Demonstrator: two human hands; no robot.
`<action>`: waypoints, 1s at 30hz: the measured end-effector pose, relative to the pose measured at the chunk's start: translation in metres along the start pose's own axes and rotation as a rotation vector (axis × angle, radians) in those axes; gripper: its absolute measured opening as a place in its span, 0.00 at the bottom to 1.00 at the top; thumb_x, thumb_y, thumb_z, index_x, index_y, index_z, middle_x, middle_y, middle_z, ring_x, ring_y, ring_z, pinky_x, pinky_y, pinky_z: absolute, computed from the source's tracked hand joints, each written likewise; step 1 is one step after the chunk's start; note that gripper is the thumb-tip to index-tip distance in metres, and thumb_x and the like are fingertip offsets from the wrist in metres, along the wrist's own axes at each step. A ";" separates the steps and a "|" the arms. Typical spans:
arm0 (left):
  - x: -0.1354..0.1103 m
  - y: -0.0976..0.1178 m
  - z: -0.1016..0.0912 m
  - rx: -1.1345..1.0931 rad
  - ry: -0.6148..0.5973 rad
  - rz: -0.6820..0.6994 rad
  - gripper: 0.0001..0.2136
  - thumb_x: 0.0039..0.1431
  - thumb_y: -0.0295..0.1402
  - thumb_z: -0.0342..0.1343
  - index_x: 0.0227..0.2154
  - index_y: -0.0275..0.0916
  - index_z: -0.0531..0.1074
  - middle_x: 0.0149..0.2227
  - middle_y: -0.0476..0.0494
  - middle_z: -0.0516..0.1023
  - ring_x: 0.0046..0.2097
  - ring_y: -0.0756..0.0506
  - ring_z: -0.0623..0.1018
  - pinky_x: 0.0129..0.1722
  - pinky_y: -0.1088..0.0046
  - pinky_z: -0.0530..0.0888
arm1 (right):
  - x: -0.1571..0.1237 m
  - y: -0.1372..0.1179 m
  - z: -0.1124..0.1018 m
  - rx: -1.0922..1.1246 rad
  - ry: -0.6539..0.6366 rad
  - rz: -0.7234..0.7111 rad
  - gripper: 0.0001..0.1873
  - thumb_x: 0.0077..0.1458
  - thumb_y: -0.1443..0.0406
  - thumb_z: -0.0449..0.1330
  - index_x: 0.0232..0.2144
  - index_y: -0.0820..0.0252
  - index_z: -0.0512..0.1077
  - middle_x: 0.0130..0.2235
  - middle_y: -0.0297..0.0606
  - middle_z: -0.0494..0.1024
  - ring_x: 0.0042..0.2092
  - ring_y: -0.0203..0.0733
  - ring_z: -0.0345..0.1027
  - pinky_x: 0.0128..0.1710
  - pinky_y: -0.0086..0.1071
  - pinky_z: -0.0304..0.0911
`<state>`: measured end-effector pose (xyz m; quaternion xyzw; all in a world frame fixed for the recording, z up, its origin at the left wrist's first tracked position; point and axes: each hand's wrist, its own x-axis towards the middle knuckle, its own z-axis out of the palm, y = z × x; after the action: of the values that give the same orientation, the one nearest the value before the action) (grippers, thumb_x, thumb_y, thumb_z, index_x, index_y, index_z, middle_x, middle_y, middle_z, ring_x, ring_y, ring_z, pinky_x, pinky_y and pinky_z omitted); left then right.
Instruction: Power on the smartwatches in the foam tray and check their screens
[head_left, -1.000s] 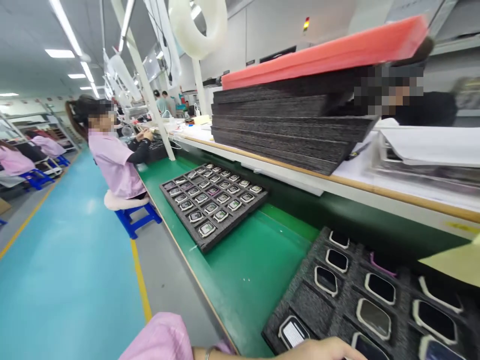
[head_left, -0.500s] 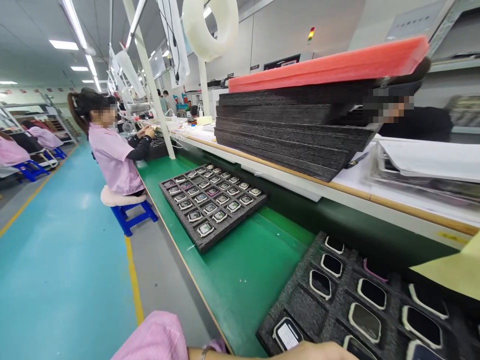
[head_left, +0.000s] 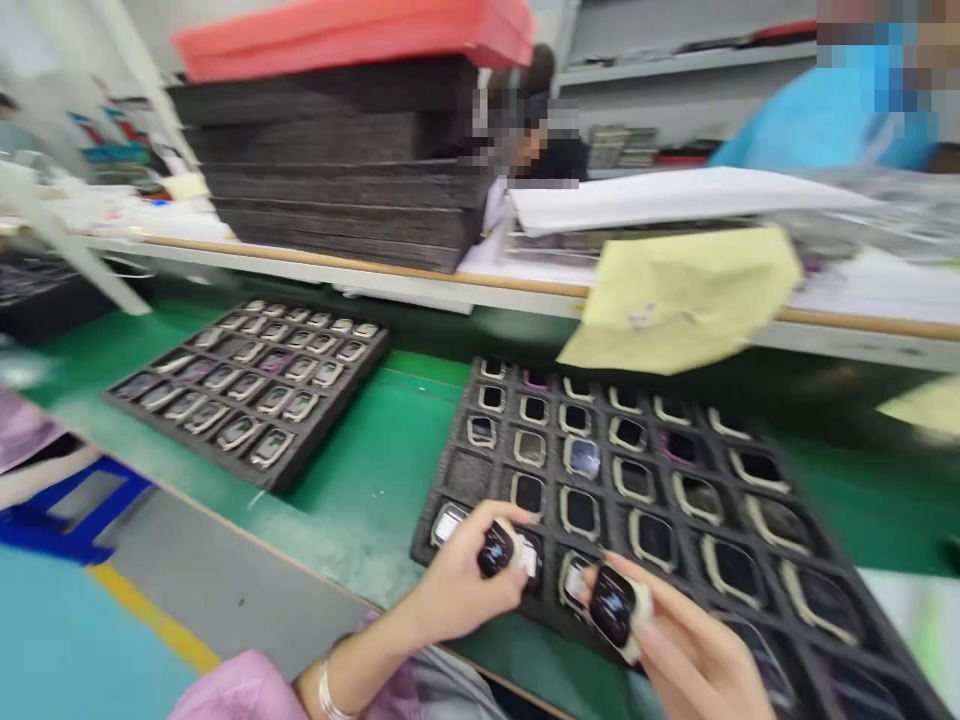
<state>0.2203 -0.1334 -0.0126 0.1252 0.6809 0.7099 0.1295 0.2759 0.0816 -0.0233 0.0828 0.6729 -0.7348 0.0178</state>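
Observation:
My left hand (head_left: 472,580) grips a smartwatch (head_left: 496,548) with a pale case and a lit dark screen, its fingers curled round the edges. In my right hand (head_left: 690,640) is a second smartwatch (head_left: 613,605), also pale-cased with its display lit, pinched between thumb and fingers. Both hands are above the near edge of a black foam tray (head_left: 466,472), where rows of pockets hold several watches, most with dark screens. One pocket at the tray's left side is bare. Near my left hand, a watch with a white screen (head_left: 448,522) lies in the corner pocket.
A second foam tray (head_left: 315,440) full of watches lies to the left on the green bench (head_left: 375,430). Above, a shelf (head_left: 540,292) carries stacked black foam (head_left: 337,150) and red foam (head_left: 352,35). A yellow paper (head_left: 682,295) hangs over its edge. Other people are beyond.
The view has swung right. Both of my hands now show with a smartwatch in each; before, only part of one hand was visible at the near edge of the tray.

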 end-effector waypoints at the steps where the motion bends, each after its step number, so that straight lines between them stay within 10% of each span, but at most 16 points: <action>1: -0.001 -0.001 0.000 0.012 -0.010 -0.020 0.18 0.50 0.23 0.54 0.46 0.38 0.69 0.33 0.49 0.68 0.34 0.49 0.69 0.37 0.75 0.68 | -0.003 -0.003 0.003 0.041 -0.010 0.000 0.22 0.48 0.53 0.69 0.45 0.55 0.78 0.44 0.49 0.81 0.45 0.62 0.75 0.44 0.48 0.72; 11: -0.003 -0.019 0.010 -0.171 -0.132 -0.220 0.26 0.57 0.34 0.57 0.58 0.38 0.59 0.34 0.47 0.71 0.29 0.50 0.73 0.29 0.73 0.73 | -0.003 -0.008 0.016 0.376 -0.107 0.114 0.23 0.58 0.58 0.63 0.55 0.55 0.69 0.48 0.46 0.78 0.49 0.54 0.73 0.56 0.54 0.60; 30: -0.005 -0.022 0.004 -0.363 -0.205 -0.253 0.21 0.61 0.29 0.50 0.58 0.40 0.62 0.42 0.40 0.74 0.42 0.43 0.75 0.35 0.68 0.78 | -0.003 0.006 0.011 0.298 -0.104 0.025 0.21 0.59 0.63 0.61 0.55 0.51 0.69 0.51 0.43 0.77 0.48 0.51 0.74 0.51 0.44 0.67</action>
<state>0.2264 -0.1307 -0.0343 0.0853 0.5357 0.7823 0.3062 0.2781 0.0702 -0.0275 0.0547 0.5536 -0.8295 0.0495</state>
